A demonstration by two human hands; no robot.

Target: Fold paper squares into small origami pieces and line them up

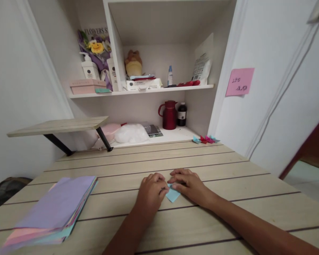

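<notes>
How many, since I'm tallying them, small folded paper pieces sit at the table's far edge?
4 visible, along the far edge of the table, left to right: light blue piece, red piece, pink piece, second blue piece. They crowd together; more may be hidden.

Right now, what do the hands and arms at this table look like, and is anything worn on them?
Both the left hand and right hand are ungloved human hands. The visible forearms show no sleeves, and neither wrist shows a watch or bracelet.
</notes>
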